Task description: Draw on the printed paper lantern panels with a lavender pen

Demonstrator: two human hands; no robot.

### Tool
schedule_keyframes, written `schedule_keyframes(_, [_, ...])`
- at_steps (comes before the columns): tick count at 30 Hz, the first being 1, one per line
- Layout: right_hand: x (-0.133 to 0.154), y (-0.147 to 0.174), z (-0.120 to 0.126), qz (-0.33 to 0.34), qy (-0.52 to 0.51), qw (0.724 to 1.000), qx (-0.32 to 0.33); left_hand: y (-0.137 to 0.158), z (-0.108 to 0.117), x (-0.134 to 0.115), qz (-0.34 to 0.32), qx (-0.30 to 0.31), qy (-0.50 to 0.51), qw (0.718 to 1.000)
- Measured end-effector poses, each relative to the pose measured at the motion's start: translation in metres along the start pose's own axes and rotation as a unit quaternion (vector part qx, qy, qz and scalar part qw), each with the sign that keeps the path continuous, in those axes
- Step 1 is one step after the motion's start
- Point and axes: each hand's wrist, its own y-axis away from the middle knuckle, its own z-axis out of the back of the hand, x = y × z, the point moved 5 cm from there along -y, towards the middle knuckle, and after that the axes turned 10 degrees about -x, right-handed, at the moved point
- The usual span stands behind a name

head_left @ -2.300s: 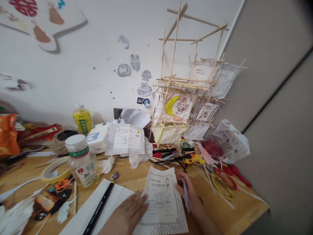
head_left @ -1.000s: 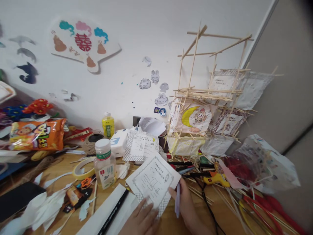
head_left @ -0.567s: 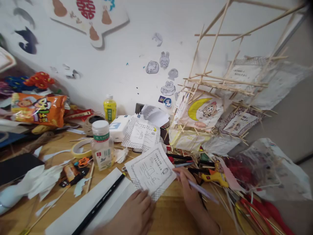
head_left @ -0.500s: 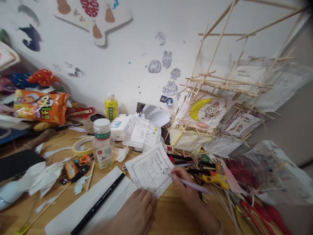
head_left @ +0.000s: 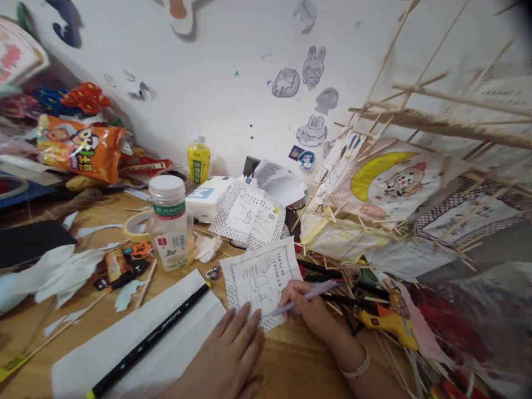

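Observation:
A light purple pen (head_left: 322,287) is gripped between the fingers of my right hand (head_left: 311,313). Its tip touches, or nearly touches, the lower right part of a white sheet (head_left: 243,266) with a line drawing, a patterned border and handwriting. My left hand (head_left: 228,354) lies flat with fingers apart, its fingertips on the lower left edge of that sheet. Left of this hand, a black marker (head_left: 153,335) with yellow-green ends rests across a blank white paper (head_left: 89,360). Behind the drawing lies another decorated sheet (head_left: 228,213) with a small yellow moon.
A clear bottle (head_left: 170,244) with a white lid stands behind the blank paper, beside a tape roll (head_left: 135,227). Rightward are a stick frame (head_left: 457,124) with decorated panels and a yellow glue gun (head_left: 386,324). An orange snack bag (head_left: 78,149) lies at left.
My right hand has brought the pen tip from the drawing's right side down to its lower part. My left fingers have spread out. The camera view has shifted downward.

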Motion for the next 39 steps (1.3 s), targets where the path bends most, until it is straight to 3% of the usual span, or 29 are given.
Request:
schedule_keyframes(6, [0.004, 0.003, 0.002, -0.011, 0.016, 1.000, -0.022, 0.001, 0.002, -0.003, -0.015, -0.023, -0.046, 0.999])
schedule_keyframes(9, [0.003, 0.003, 0.002, -0.011, 0.078, 0.997, -0.006, 0.001, 0.004, -0.003, -0.013, -0.044, -0.047, 0.998])
schedule_keyframes(13, [0.003, 0.001, 0.002, 0.035, 0.183, 0.982, 0.005, 0.002, 0.007, -0.004, -0.006, -0.086, -0.034, 0.996])
schedule_keyframes(26, [0.008, 0.002, 0.000, 0.121, 0.315, 0.939, 0.058, 0.007, -0.001, 0.000, -0.013, -0.068, -0.017, 0.997])
schedule_keyframes(39, [0.008, 0.002, 0.000, 0.110, 0.317, 0.939, 0.076, 0.009, -0.004, -0.001, -0.017, -0.049, -0.021, 0.998])
